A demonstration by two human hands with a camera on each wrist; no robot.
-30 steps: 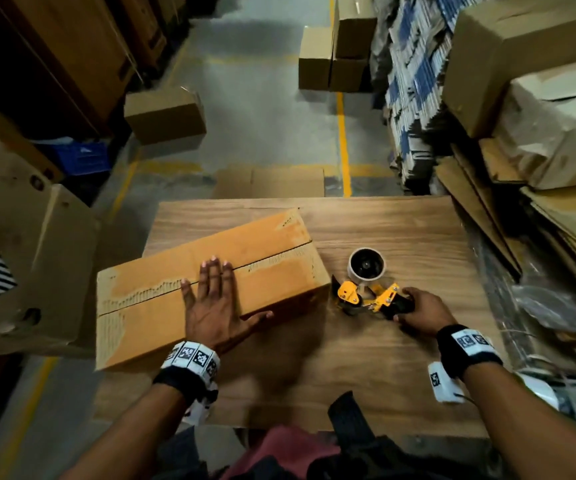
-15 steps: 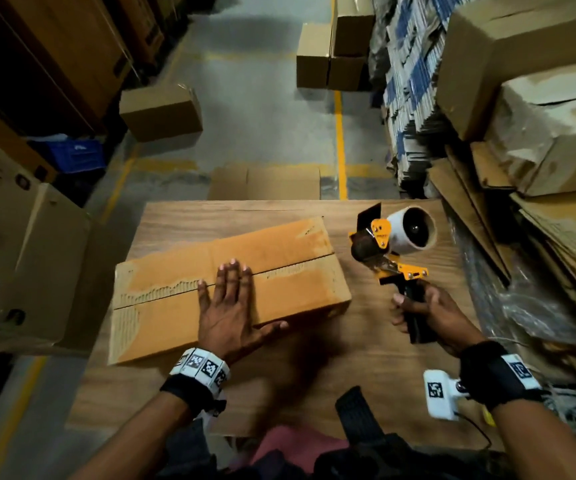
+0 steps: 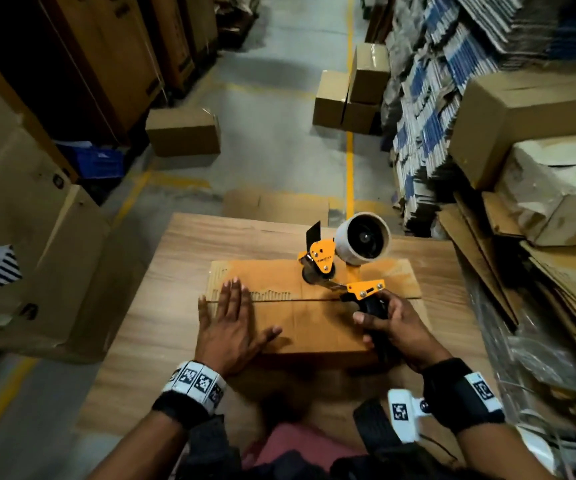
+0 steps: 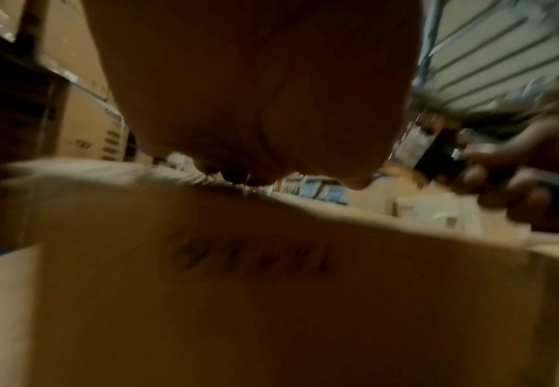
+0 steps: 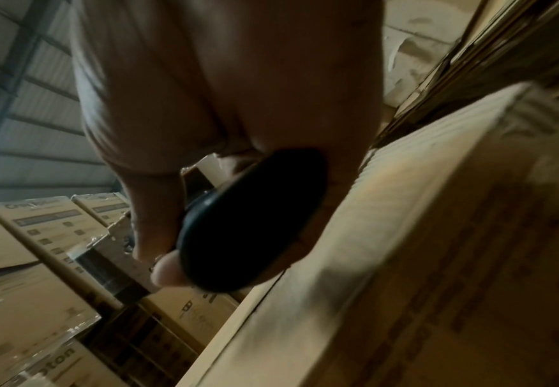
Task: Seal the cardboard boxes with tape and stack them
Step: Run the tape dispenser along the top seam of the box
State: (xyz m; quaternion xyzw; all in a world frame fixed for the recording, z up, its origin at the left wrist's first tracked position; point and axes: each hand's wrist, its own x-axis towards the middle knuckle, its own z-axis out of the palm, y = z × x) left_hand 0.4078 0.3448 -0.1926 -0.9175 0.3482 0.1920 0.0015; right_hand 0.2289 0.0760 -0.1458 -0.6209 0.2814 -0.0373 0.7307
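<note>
A: What sits in the middle of the head view?

B: A flat, rectangular cardboard box (image 3: 314, 306) of matte brown corrugated board, lying on a wood-grain table (image 3: 182, 258). Its two top flaps meet in a straight dark seam running left to right, with a rough, torn strip of exposed fluting beside the seam toward the left.

A: And the hands?

B: The left hand (image 3: 226, 327) lies flat on the box's left end, fingers straight and close together, thumb spread out to the right, gripping nothing. In the left wrist view the palm (image 4: 255, 91) fills the upper frame over a blurred box wall with smeared dark print.

A: The right one?

B: The right hand (image 3: 395, 327) is wrapped around the black handle of a tape dispenser (image 3: 342, 268), fingers curled tight on it. The right wrist view shows the handle's rounded, smooth black butt (image 5: 251, 222) in the fingers, with a dark roller on a metal bracket lower left.

A: Describe the tool.

B: Orange sheet-metal plates, a black roller, a thin black flap standing up, and a pale cylindrical tape roll (image 3: 362, 239) with a dark hollow core. It is over the box's upper middle; I cannot tell whether the roller touches the board.

A: Around the table?

B: Brown cartons (image 3: 182, 135) on the grey concrete floor in the upper centre, and flattened cardboard sheets (image 3: 508, 251) stacked at the right edge.
</note>
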